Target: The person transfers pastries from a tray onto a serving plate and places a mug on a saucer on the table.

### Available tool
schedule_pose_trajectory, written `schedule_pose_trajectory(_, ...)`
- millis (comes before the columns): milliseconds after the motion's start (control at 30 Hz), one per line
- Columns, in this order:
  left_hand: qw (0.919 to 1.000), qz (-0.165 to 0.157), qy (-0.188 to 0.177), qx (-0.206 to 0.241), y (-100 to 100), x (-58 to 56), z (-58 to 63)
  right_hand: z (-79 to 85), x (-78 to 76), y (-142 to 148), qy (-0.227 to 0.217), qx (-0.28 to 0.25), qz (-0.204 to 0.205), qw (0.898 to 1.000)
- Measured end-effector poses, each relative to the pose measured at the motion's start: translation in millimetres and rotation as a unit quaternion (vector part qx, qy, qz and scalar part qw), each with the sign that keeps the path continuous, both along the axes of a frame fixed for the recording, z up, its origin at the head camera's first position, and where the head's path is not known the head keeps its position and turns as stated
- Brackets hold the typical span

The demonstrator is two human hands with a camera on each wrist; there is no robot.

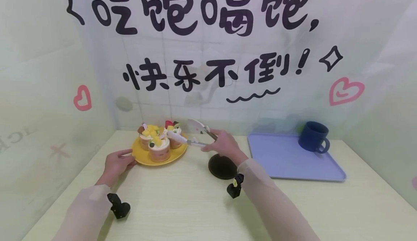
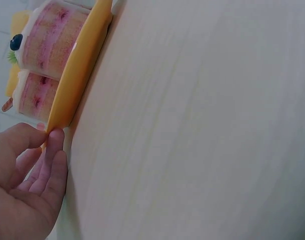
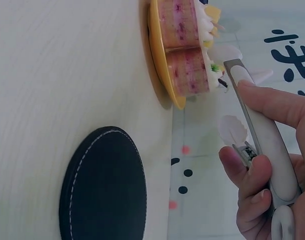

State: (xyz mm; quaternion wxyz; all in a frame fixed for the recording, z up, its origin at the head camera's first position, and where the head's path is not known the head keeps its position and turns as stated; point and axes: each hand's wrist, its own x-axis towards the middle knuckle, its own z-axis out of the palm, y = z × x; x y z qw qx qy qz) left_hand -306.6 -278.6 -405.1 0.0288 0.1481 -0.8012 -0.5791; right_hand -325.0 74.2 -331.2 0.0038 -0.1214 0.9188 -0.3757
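My left hand [image 1: 118, 165] pinches the near left rim of a yellow plate [image 1: 143, 158] between thumb and fingers; the left wrist view shows the pinch closely. On the plate stand three clear cups of layered cake [image 1: 159, 152] topped with cream and fruit. In my right hand [image 1: 224, 146] is a pair of tongs [image 1: 190, 142], gripped by the handles with thumb on one arm and fingers on the other. The pale tong heads are spread apart, just right of and above the cakes. In the right wrist view, the tongs [image 3: 265, 135] show nothing clearly held between their heads.
A round black coaster [image 1: 222, 166] with stitched edge lies below my right hand. To the right is a blue-purple tray [image 1: 286, 165], with a dark blue mug [image 1: 312, 136] at its back right. A wall [image 1: 208, 110] with lettering stands behind the pale table [image 1: 182, 204].
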Motion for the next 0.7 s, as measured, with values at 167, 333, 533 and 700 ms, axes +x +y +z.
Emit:
schedule_pose_trajectory(167,0.9999,-0.001,0.006,0.009,-0.4,0.3,-0.9,2.6,2.5,7.8,0.007,-0.014,0.001,1.0)
schedule_pose_trajectory(333,0.9999,0.002,0.005,0.011,0.5,-0.6,-1.2,1.8,3.5,17.0,0.001,-0.019,-0.004,1.0)
schedule_pose_trajectory(533,1.0,0.006,-0.005,0.001,2.0,0.0,0.4,7.0,8.1,27.5,0.014,-0.006,-0.015,1.0)
schedule_pose_trajectory(700,1.0,0.002,-0.007,-0.003,2.4,1.5,0.9,11.1,13.0,36.4,0.02,-0.005,-0.018,1.0)
